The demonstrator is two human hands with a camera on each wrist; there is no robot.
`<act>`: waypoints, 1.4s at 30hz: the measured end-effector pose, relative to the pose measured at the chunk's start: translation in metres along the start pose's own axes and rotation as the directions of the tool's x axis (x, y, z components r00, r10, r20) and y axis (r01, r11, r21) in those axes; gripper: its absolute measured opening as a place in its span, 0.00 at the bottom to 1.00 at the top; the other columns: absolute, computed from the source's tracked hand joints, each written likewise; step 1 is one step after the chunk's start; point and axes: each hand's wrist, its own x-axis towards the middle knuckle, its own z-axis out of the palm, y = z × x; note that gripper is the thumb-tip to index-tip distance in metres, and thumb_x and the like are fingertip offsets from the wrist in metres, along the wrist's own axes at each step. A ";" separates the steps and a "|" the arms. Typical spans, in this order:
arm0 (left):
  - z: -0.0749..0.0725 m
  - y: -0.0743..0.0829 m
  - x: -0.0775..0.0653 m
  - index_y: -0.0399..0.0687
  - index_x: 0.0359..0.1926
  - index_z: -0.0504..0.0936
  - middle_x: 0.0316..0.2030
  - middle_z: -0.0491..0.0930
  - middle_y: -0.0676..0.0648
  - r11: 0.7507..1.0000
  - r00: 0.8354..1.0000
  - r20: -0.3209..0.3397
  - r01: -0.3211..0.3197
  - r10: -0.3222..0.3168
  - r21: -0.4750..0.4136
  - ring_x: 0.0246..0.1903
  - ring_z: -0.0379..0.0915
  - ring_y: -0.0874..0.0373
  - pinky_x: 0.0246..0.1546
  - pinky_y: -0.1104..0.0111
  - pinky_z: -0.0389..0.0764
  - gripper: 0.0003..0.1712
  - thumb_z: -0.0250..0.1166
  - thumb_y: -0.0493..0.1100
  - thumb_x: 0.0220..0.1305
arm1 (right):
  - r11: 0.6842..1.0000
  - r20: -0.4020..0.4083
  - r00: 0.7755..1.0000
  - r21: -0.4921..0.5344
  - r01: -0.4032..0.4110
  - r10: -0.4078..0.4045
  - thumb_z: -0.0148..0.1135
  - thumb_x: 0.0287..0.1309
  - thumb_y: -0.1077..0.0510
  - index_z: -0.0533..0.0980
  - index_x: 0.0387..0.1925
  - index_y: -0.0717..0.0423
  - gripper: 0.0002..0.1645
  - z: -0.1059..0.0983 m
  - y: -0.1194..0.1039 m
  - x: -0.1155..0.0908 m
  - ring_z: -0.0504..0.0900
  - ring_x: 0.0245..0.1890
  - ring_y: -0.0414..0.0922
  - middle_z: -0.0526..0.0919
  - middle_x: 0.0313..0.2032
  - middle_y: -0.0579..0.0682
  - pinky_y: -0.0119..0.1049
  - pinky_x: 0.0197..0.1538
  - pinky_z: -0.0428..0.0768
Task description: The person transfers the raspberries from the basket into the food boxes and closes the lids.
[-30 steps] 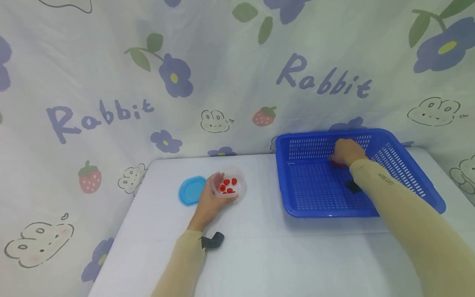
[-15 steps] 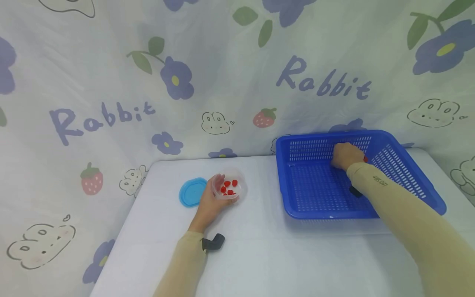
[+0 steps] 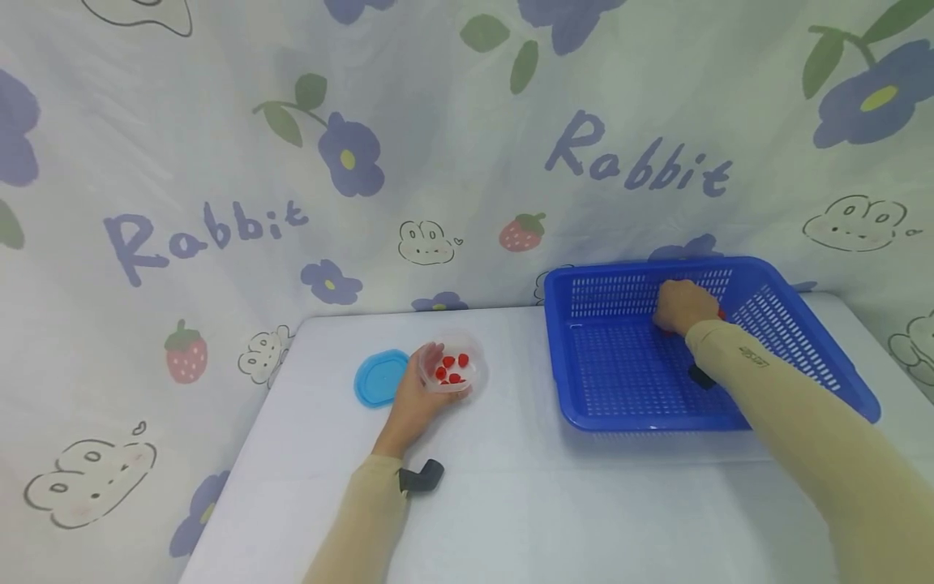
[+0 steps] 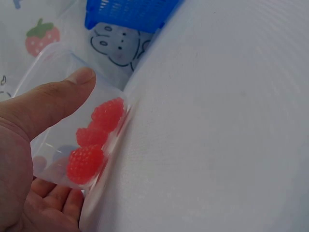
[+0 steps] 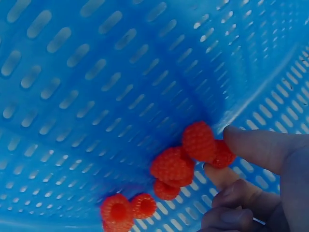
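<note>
In the head view my left hand (image 3: 416,405) grips a small clear plastic container (image 3: 478,357) on the white table. Several red raspberries (image 4: 86,164) lie in its bottom, seen through the wall in the left wrist view, where my thumb presses along the near side. My right hand (image 3: 682,308) reaches into the blue basket (image 3: 562,349) near its back wall. There, thumb and index finger pinch a raspberry (image 5: 222,155), partly covered by another raspberry (image 5: 199,141). More raspberries (image 5: 172,166) trail away from my fingertips along the slotted plastic.
A light blue lid (image 3: 379,380) lies flat just left of my left hand. Behind the table (image 3: 511,503) hangs a patterned cloth (image 3: 452,154) with flowers and rabbits. The basket's raised walls surround my right hand, and its front rim passes under my right forearm.
My right hand has shifted slightly within the basket, and red now shows at its right side. My left hand and the container have stayed in place.
</note>
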 end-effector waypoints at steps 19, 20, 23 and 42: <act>-0.001 -0.001 0.001 0.66 0.67 0.54 0.62 0.63 0.63 1.000 1.000 0.004 0.019 -0.019 0.000 0.64 0.54 0.61 0.59 0.52 0.66 0.56 0.74 0.63 0.38 | 0.991 -0.025 0.992 0.043 0.125 -0.124 0.62 0.53 0.52 0.79 0.32 0.64 0.16 -0.028 -0.018 -0.027 0.79 0.26 0.52 0.82 0.27 0.56 0.50 0.28 0.78; -0.001 -0.001 0.001 0.66 0.67 0.54 0.62 0.63 0.63 1.000 1.000 0.004 0.019 -0.019 -0.001 0.64 0.54 0.61 0.59 0.52 0.66 0.56 0.74 0.63 0.38 | 0.990 -0.029 0.991 0.042 0.132 -0.131 0.62 0.53 0.52 0.79 0.35 0.65 0.18 -0.029 -0.019 -0.029 0.80 0.28 0.53 0.83 0.29 0.57 0.52 0.31 0.78; -0.001 -0.001 0.000 0.65 0.67 0.54 0.62 0.63 0.63 1.000 1.000 0.007 0.018 -0.018 -0.003 0.64 0.54 0.61 0.59 0.52 0.66 0.56 0.74 0.64 0.37 | 0.985 -0.038 0.985 0.043 0.167 -0.165 0.62 0.53 0.51 0.79 0.38 0.67 0.21 -0.034 -0.022 -0.038 0.80 0.27 0.51 0.83 0.27 0.55 0.53 0.34 0.78; -0.001 -0.002 0.002 0.68 0.67 0.54 0.62 0.64 0.63 1.000 1.000 0.007 0.012 -0.012 0.008 0.64 0.55 0.62 0.59 0.52 0.66 0.55 0.73 0.64 0.38 | 0.947 -0.131 0.953 0.138 0.290 -0.272 0.62 0.55 0.44 0.80 0.39 0.59 0.22 -0.053 -0.059 -0.090 0.70 0.16 0.43 0.77 0.20 0.47 0.37 0.20 0.68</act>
